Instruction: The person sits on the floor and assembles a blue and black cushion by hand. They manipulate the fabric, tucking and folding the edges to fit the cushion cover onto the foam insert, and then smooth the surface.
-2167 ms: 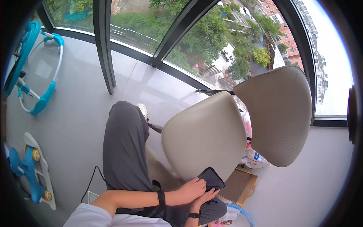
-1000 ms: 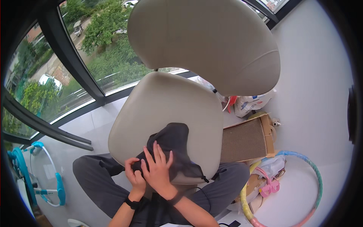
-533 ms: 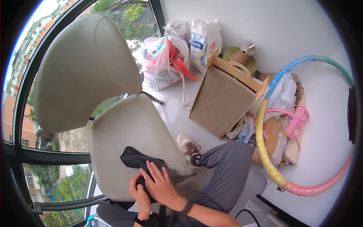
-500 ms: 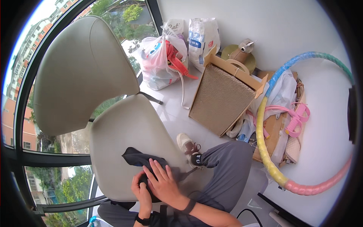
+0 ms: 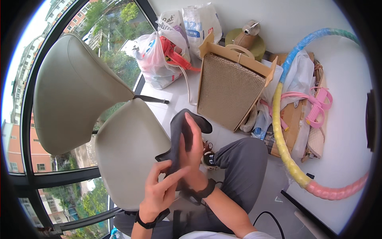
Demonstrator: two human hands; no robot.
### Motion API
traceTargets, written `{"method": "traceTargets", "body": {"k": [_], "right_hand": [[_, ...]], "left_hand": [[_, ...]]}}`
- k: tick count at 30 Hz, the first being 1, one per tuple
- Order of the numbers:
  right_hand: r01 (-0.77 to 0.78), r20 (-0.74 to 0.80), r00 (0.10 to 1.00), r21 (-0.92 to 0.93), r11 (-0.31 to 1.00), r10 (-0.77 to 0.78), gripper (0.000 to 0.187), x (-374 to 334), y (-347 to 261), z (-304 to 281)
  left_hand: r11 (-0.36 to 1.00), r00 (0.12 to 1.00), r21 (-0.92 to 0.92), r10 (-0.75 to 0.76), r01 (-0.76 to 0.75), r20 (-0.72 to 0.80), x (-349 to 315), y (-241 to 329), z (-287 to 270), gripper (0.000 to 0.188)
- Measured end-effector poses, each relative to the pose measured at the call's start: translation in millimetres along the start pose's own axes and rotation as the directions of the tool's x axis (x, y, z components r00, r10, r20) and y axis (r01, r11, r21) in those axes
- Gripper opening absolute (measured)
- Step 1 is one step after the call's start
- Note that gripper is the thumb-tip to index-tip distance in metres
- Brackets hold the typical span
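In the head view, the chair (image 5: 131, 139) stands with its backrest at its window side. Just off the seat's right edge, a dark grey cloth (image 5: 176, 139) hangs in the air at the right hand (image 5: 190, 157). There the visible finger points up along the cloth and the thumb stands apart from it, so this grip is spread, with fabric lying against the skin. The left hand (image 5: 161, 189), over the seat's front right corner, has bent fingers meeting the cloth's lower left edge; I cannot tell whether that grip is clamped on it. A black wristband (image 5: 149, 221) circles the left wrist.

To the right of the chair is a grey trouser leg (image 5: 244, 175), bent at the knee. Beyond the chair stand a white plastic bag (image 5: 159, 75) with a red strap on it and, behind that bag, an upright white sack (image 5: 199, 30). Farther right of the chair, on the floor, are a cardboard box (image 5: 229, 87) with a corrugated face and a multicoloured hoop (image 5: 292, 169).
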State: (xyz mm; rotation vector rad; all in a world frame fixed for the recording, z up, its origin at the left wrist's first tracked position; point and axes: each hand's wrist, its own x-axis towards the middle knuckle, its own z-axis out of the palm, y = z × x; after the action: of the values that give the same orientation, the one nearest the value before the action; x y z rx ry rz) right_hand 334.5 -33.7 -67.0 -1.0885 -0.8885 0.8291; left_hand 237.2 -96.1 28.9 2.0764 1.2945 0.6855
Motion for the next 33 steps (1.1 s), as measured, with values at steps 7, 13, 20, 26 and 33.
{"method": "traceTargets", "body": {"k": [7, 13, 20, 26, 33], "right_hand": [[0.244, 0.379, 0.919, -0.325, 0.914, -0.110, 0.070, 65, 47, 106], [-0.017, 0.546, 0.725, -0.594, 0.804, 0.419, 0.085, 47, 104, 102], [-0.033, 0.504, 0.736, -0.640, 0.768, 0.452, 0.068, 43, 98, 86], [-0.127, 0.474, 0.757, -0.568, 0.813, 0.450, 0.047, 3, 97, 20], [-0.214, 0.479, 0.675, -0.600, 0.771, 0.561, 0.049, -51, 63, -53]], "left_hand": [[0.923, 0.868, 0.242, -0.159, 0.300, -0.470, 45, -46, -60, 0.032], [0.841, 0.878, 0.288, -0.378, 0.458, -0.293, 10, -115, -10, 0.035], [0.801, 0.822, 0.271, -0.416, 0.534, -0.390, 7, -99, 9, 0.037], [0.911, 0.875, 0.053, -0.375, 0.410, -0.307, -39, -73, 36, 0.042], [0.947, 0.910, 0.002, -0.307, 0.320, -0.278, -120, -36, 77, 0.057]]}}
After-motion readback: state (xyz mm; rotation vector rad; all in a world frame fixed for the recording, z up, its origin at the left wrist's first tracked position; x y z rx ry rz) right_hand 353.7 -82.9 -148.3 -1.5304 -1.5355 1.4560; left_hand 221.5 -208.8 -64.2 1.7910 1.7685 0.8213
